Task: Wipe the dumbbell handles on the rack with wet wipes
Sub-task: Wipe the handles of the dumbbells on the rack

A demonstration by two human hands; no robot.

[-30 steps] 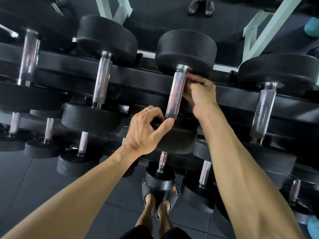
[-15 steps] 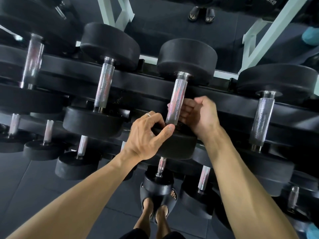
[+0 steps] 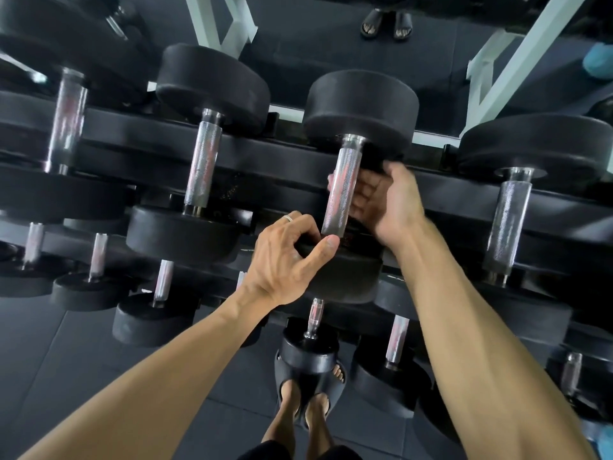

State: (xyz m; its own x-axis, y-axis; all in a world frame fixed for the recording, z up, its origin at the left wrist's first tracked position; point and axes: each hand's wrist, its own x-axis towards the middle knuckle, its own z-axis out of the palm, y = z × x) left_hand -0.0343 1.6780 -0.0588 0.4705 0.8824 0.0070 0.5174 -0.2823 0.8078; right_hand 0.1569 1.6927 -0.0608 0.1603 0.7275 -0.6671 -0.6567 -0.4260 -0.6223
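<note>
Two hands at one dumbbell: right hand curled around handle, wiping mid-stroke, wipe unseen; left hand gripping weight below; next, neighbouring handle

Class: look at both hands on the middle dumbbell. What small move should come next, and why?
Probably slide the right hand along the handle toward its lower end. Its fingers wrap mid-handle, while the left hand grips the near weight head, steadying it.

Probably gym: tiered dumbbell rack
</note>
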